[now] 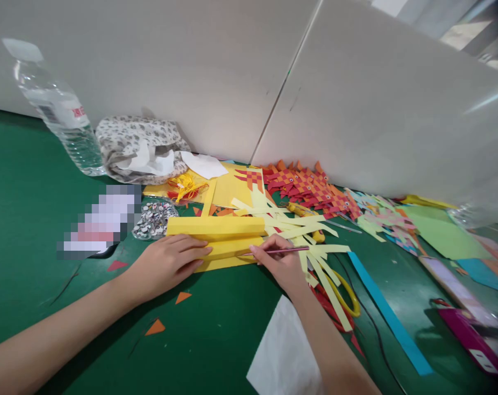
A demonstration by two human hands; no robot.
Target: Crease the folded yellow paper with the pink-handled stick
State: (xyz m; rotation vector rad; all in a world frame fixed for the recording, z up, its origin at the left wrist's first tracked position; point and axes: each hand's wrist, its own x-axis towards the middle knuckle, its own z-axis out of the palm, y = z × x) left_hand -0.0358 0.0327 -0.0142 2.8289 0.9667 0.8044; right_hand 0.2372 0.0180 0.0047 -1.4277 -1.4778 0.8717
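A sheet of yellow paper (228, 248), creased lengthwise into bands, lies on the green table. Across its left end rests my left hand (178, 257), fingers stretched out flat and holding it down. My right hand (279, 260) pinches a thin dark-pink pencil (287, 250), whose tip meets the paper's lower band. A strip of yellow paper (216, 225) lies along the upper edge, and whether it is part of the same sheet I cannot tell. Pale yellow paper strips (302, 225) lie in a heap beyond my right hand.
Left stand a water bottle (63, 109) and a patterned tissue pouch (137, 137), near a blurred phone (104, 219) and a bag of googly eyes (154, 218). Woven red-orange paper fish (306, 186) pile against the grey partition (191, 71). Scissors (351, 293), a blue strip (389, 312) and white paper (285, 351) lie right.
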